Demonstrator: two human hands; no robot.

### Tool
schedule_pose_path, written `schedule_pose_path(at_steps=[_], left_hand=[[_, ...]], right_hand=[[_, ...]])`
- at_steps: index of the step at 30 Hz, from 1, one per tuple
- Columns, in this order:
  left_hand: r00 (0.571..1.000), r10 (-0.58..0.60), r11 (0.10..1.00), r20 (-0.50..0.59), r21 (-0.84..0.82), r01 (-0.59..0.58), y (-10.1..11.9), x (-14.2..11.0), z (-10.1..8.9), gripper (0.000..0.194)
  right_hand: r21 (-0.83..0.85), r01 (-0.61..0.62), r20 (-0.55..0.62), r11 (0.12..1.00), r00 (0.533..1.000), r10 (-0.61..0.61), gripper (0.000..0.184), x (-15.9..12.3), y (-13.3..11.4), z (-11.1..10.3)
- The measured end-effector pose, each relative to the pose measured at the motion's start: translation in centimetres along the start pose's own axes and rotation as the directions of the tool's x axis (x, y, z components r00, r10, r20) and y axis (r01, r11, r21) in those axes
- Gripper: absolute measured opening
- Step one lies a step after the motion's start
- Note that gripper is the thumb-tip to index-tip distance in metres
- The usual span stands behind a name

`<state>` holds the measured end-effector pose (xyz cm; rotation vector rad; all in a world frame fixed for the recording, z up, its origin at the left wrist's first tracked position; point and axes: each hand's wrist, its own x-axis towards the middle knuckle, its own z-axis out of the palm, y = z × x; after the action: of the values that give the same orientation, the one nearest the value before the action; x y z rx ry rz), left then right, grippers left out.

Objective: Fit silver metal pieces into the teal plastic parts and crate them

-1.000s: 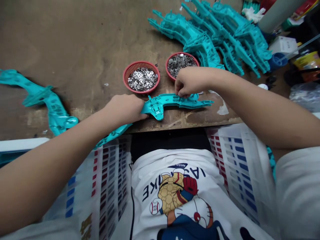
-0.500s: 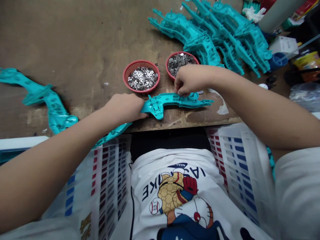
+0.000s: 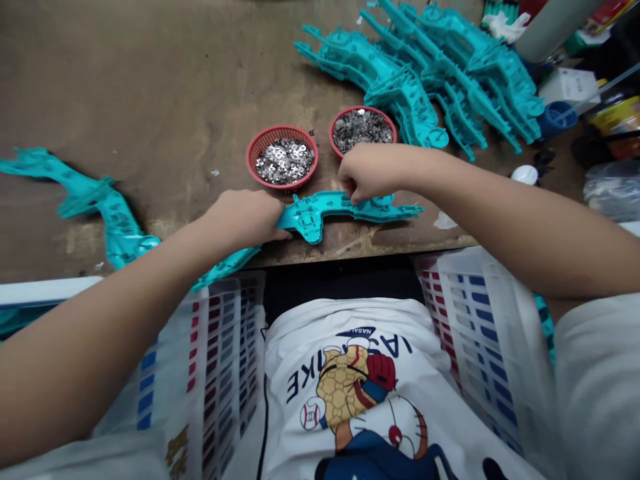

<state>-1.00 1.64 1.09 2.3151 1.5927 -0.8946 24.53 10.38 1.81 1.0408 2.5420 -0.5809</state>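
A long, curved turquoise moulded plastic part (image 3: 310,220) lies at the front edge of the workbench, and its ribbed end runs out to the right. My left hand (image 3: 245,217) grips it from the left, and a strip of it continues under my left wrist, past the bench edge. My right hand (image 3: 367,173) pinches the top of the part with its fingertips, close to the right-hand red basket. Just beyond my hands stand two round red mesh baskets (image 3: 249,157) (image 3: 331,133), both filled with small silvery metal pieces.
A heap of similar turquoise parts (image 3: 415,73) lies at the back right, and another part (image 3: 113,220) lies at the left. White plastic crates (image 3: 475,313) stand below the bench edge on both sides of my body. A white cap (image 3: 524,175) and assorted supplies sit at the right.
My right hand has shifted a little to the left along the part. The view has tilted slightly, so the baskets sit lower in the picture. My left hand stays on the part.
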Motion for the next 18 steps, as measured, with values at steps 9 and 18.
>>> schedule_pose_path(at_steps=[9,18], left_hand=[[0.981,-0.193,0.972,0.008,0.141,0.19,-2.8,-2.3,-3.5,0.07],[0.979,-0.117,0.978,-0.165,0.153,0.143,-5.3,6.2,-4.2,0.048]], right_hand=[[0.015,0.056,-0.093,0.998,0.994,-0.054,0.01,-0.9,-0.1,-1.6],[0.098,0.054,-0.2,0.994,0.979,-0.033,0.013,-1.4,1.4,-2.1]])
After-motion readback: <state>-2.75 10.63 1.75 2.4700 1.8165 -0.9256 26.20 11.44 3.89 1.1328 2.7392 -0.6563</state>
